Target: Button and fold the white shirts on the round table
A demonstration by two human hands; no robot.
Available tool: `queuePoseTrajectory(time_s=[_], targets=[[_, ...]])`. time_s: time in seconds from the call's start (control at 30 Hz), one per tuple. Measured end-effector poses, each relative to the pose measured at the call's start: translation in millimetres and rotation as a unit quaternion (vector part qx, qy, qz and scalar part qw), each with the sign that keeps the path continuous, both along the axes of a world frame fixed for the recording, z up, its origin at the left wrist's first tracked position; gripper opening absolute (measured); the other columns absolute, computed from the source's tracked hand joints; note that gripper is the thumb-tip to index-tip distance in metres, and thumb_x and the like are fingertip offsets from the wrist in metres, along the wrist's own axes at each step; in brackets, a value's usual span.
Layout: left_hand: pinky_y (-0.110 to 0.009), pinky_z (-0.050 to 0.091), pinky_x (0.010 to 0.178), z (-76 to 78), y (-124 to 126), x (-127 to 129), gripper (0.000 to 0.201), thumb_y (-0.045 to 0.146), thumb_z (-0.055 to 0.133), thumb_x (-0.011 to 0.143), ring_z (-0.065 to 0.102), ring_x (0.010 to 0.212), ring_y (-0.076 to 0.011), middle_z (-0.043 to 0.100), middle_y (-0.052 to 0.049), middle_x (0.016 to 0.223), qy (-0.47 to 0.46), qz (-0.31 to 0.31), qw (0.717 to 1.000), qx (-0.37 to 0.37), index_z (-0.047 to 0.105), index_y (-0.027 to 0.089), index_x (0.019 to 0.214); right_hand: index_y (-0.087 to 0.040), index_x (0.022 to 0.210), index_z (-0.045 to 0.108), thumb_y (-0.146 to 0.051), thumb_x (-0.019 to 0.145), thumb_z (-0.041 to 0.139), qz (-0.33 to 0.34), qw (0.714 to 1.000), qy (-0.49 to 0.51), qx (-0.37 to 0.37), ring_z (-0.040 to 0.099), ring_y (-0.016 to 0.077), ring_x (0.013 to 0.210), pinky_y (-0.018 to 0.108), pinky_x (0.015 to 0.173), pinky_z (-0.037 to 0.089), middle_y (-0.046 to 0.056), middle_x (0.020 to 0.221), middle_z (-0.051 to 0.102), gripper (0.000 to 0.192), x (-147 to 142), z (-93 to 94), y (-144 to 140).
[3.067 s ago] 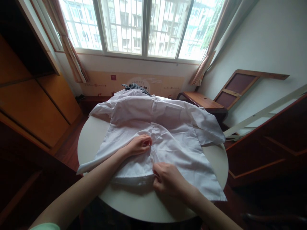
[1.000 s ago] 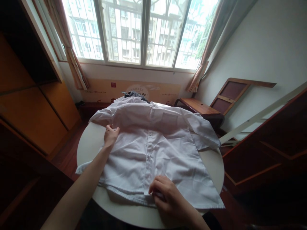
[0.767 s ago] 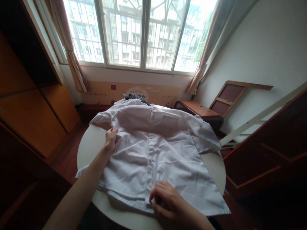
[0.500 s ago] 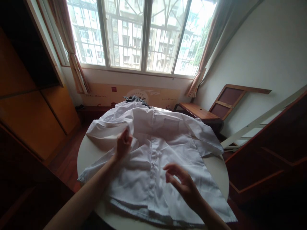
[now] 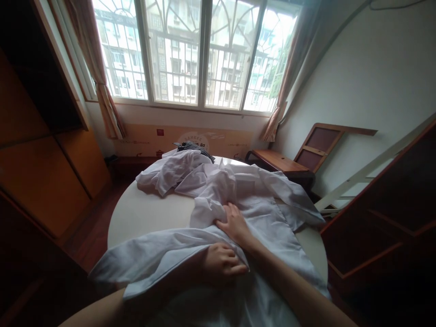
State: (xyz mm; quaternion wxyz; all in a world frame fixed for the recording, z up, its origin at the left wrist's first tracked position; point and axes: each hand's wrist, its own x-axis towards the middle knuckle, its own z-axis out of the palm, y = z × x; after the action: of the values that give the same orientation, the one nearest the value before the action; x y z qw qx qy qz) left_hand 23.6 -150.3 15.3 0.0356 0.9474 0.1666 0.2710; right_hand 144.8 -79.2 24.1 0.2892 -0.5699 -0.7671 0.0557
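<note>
A white button-up shirt (image 5: 272, 227) lies spread over a round table, its left side lifted and bunched toward the middle. My left hand (image 5: 221, 264) is low over the shirt's front, its fingers curled on the cloth; a raised flap drapes across that forearm. Just beyond it, my right hand (image 5: 235, 225) rests on the gathered fabric near the shirt's middle, fingers extended and thumb apart. The cloth beneath both palms is hidden.
The white round tabletop (image 5: 146, 213) shows at the left. Black-and-white striped cloth (image 5: 195, 149) lies at the far edge. Behind stand a wooden-topped stand (image 5: 284, 161) and a brown panel (image 5: 316, 145). Orange cabinets (image 5: 34, 186) flank the left.
The shirt's left side has come up and over toward the middle, baring tabletop. My left hand moved right and nearer; my right hand moved forward and left onto the cloth.
</note>
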Motion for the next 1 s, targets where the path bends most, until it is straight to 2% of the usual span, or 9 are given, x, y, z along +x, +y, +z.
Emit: queuePoseTrajectory(time_s=[0.13,0.27,0.37,0.43,0.53,0.63,0.77,0.87,1.0], targets=[[-0.03,0.044,0.062,16.2,6,-14,0.037,0.017,0.046,0.073,0.057,0.063,-0.0177,0.064,-0.005,0.071,-0.069,-0.017,0.997,-0.031,0.057,0.02,0.108,-0.017,0.069,0.049,-0.014,0.069,0.049,0.006,0.999,-0.036,-0.017,0.049,0.0164,0.072,0.027,0.067,0.037,0.004,0.073,0.056,0.003,-1,-8.8,2],[-0.027,0.044,0.066,32.1,23,-31,0.031,0.017,0.041,0.08,0.055,0.067,-0.0142,0.061,-0.004,0.075,-0.24,0.123,0.959,-0.088,0.054,0.018,0.108,-0.019,0.057,0.04,-0.008,0.067,0.043,-0.019,1.0,0.003,0.004,0.039,0.0112,0.056,0.024,0.055,0.028,-0.002,0.057,0.045,0.015,1,-8.3,2],[-0.026,0.044,0.067,40.0,42,-42,0.026,0.018,0.04,0.082,0.055,0.068,-0.0129,0.06,-0.003,0.075,-0.286,0.22,0.923,-0.132,0.056,0.017,0.103,-0.019,0.054,0.035,-0.006,0.065,0.041,-0.064,0.997,0.04,0.001,0.032,0.0105,0.052,0.024,0.053,0.023,-0.004,0.051,0.038,0.019,1,-9.2,2],[-0.026,0.044,0.068,42.3,52,-50,0.024,0.018,0.043,0.08,0.055,0.07,-0.0131,0.061,-0.003,0.077,-0.234,0.225,0.929,-0.18,0.058,0.017,0.099,-0.019,0.053,0.033,-0.005,0.064,0.041,-0.076,0.995,0.059,-0.011,0.031,0.0102,0.051,0.024,0.052,0.021,-0.004,0.05,0.035,0.019,0,-10.4,-1],[-0.024,0.044,0.069,40.4,60,-58,0.022,0.013,0.047,0.075,0.057,0.074,-0.0134,0.063,-0.004,0.082,-0.118,0.161,0.951,-0.237,0.061,0.016,0.091,-0.019,0.054,0.031,-0.004,0.063,0.04,-0.059,0.995,0.077,-0.025,0.031,0.0099,0.051,0.024,0.053,0.021,-0.005,0.051,0.034,0.019,0,-12.8,-11],[-0.022,0.042,0.066,37.9,61,-63,0.02,0.012,0.046,0.075,0.056,0.071,-0.0124,0.064,-0.003,0.082,-0.062,0.143,0.962,-0.226,0.063,0.017,0.085,-0.019,0.054,0.031,-0.005,0.062,0.04,-0.034,0.995,0.084,-0.046,0.033,0.0097,0.052,0.023,0.053,0.022,-0.005,0.051,0.035,0.019,0,-14.9,-27],[-0.022,0.04,0.062,44.4,65,-71,0.017,0.013,0.044,0.078,0.054,0.064,-0.0116,0.062,-0.001,0.074,-0.03,0.185,0.967,-0.171,0.06,0.017,0.074,-0.019,0.056,0.036,-0.006,0.061,0.043,-0.008,0.991,0.093,-0.094,0.038,0.0098,0.052,0.022,0.053,0.025,-0.005,0.052,0.041,0.016,6,-9.5,-43],[-0.024,0.04,0.062,47.0,76,-84,0.016,0.014,0.043,0.078,0.053,0.066,-0.0133,0.06,-0.002,0.075,-0.006,0.243,0.963,-0.114,0.058,0.017,0.073,-0.019,0.071,0.048,-0.013,0.064,0.049,0.016,0.981,0.115,-0.154,0.048,0.0117,0.058,0.022,0.056,0.032,-0.002,0.062,0.053,0.01,14,4.7,-42],[-0.031,0.043,0.075,28.5,92,-99,0.019,0.015,0.045,0.076,0.054,0.087,-0.0204,0.059,-0.009,0.092,0.035,0.304,0.949,-0.071,0.06,0.015,0.087,-0.016,0.099,0.05,-0.031,0.066,0.058,-0.052,0.992,0.082,-0.076,0.053,0.021,0.09,0.029,0.076,0.039,0.009,0.097,0.058,0.037,23,22.7,-21]])
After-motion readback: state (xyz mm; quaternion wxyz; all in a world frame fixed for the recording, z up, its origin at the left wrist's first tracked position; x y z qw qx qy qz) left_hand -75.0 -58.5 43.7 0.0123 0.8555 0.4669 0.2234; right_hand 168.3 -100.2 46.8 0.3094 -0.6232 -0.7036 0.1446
